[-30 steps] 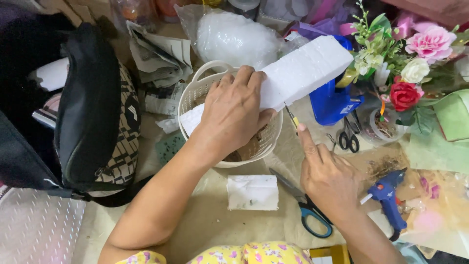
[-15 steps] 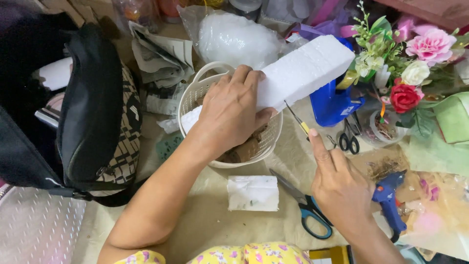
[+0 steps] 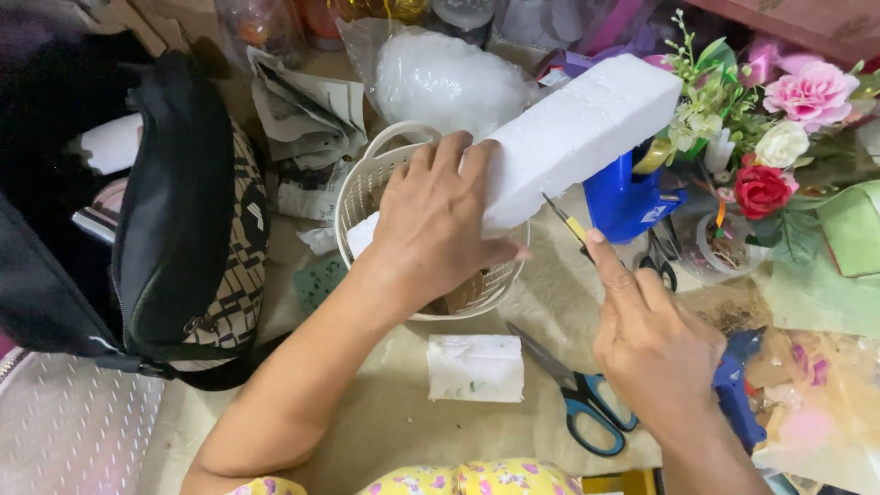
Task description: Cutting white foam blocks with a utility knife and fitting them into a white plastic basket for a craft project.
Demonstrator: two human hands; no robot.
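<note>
My left hand (image 3: pixel 438 227) grips a long white foam block (image 3: pixel 576 133) and holds it across the top of a small white plastic basket (image 3: pixel 367 188). My right hand (image 3: pixel 649 339) holds a thin utility knife (image 3: pixel 570 223) with a yellow body, its blade tip touching the block's lower edge just right of my left thumb. The block slants up to the right, over a blue container (image 3: pixel 623 203).
A small white foam piece (image 3: pixel 475 368) and blue-handled scissors (image 3: pixel 577 403) lie on the table near me. A blue glue gun (image 3: pixel 733 390) sits at right. Artificial flowers (image 3: pixel 779 137) stand far right. A black bag (image 3: pixel 156 211) fills the left; crumpled newspaper (image 3: pixel 302 119) lies behind.
My right hand has lifted the knife up and left until its blade reaches the foam block's lower edge. My left hand and the block have stayed put.
</note>
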